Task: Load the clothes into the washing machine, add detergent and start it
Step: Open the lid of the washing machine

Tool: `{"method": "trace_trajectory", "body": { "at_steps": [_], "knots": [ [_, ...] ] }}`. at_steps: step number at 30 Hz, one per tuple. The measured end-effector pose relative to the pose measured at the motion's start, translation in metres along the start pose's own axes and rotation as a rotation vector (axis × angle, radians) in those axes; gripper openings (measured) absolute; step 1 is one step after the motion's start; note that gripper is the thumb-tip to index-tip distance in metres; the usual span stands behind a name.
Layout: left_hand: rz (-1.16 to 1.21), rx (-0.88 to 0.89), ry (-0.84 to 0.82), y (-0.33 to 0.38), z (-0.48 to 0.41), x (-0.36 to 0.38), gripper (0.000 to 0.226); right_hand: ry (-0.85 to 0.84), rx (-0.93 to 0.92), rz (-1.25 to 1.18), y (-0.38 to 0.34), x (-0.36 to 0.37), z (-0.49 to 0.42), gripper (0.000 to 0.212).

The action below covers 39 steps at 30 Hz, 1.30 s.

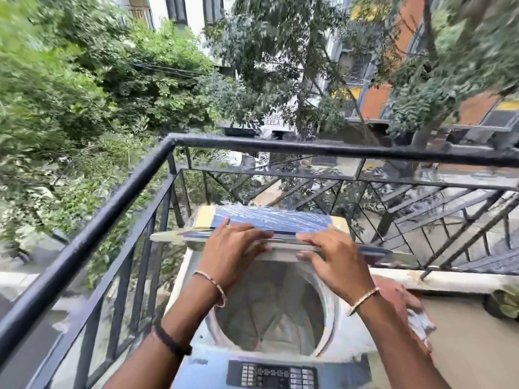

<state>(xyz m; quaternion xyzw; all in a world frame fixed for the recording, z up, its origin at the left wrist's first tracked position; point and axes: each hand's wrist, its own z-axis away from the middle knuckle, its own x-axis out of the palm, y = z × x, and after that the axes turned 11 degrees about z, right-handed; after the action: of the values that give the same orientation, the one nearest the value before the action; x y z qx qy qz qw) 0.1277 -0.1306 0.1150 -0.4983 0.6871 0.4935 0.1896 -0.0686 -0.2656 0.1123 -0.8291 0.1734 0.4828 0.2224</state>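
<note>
A top-loading washing machine (196, 346) stands on a balcony below me, its dark control panel (272, 374) nearest me. The round drum (269, 310) is exposed and looks bare inside. The folding lid (269, 220), blue under wrinkled plastic film, is raised at the far side. My left hand (230, 248) and my right hand (334, 256) both grip the lid's folded edge, fingers curled over it. A pinkish and white cloth (407, 307) lies to the right of the machine, partly behind my right forearm.
A black metal railing (112, 197) runs close along the left and far sides of the machine. A low ledge (449, 279) and tan floor (471, 346) lie to the right, with a potted plant (505, 301) at the edge. Trees and buildings lie beyond.
</note>
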Motion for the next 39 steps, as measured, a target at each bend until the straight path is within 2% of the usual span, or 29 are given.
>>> {"method": "trace_trajectory", "body": {
  "at_steps": [5,9,11,14,16,18,20,23,33,36,39],
  "knots": [
    [-0.106,0.020,0.203,-0.015,-0.060,-0.002,0.025,0.263,0.095,-0.035,0.008,0.002,-0.061,0.028],
    [-0.128,-0.034,0.293,-0.019,-0.103,-0.001,0.028,0.484,0.088,0.039,0.004,0.017,-0.097,0.029],
    [-0.205,-0.105,0.270,-0.019,-0.119,-0.003,0.031,0.523,0.123,0.143,0.000,0.029,-0.109,0.034],
    [-0.271,-0.191,0.225,-0.021,-0.139,-0.005,0.033,0.487,0.198,0.205,-0.005,0.043,-0.124,0.046],
    [-0.293,-0.206,0.220,-0.026,-0.152,-0.004,0.032,0.372,0.189,0.232,-0.003,0.048,-0.132,0.050],
    [-0.309,-0.206,0.205,-0.032,-0.166,0.000,0.032,0.225,0.148,0.301,0.006,0.050,-0.142,0.067],
    [-0.319,-0.189,0.176,-0.040,-0.177,0.006,0.039,0.147,0.122,0.359,0.017,0.049,-0.155,0.077],
    [-0.311,-0.136,0.146,-0.057,-0.180,0.018,0.058,0.088,0.124,0.341,0.027,0.044,-0.175,0.078],
    [-0.250,-0.087,-0.104,-0.084,-0.188,0.009,0.069,0.008,0.142,0.310,0.034,0.045,-0.197,0.091],
    [-0.255,-0.066,-0.131,-0.087,-0.184,0.008,0.083,-0.005,0.144,0.305,0.031,0.043,-0.196,0.089],
    [-0.253,-0.023,-0.098,-0.085,-0.173,0.008,0.087,0.026,0.137,0.284,0.029,0.040,-0.187,0.083]
  ]
}}
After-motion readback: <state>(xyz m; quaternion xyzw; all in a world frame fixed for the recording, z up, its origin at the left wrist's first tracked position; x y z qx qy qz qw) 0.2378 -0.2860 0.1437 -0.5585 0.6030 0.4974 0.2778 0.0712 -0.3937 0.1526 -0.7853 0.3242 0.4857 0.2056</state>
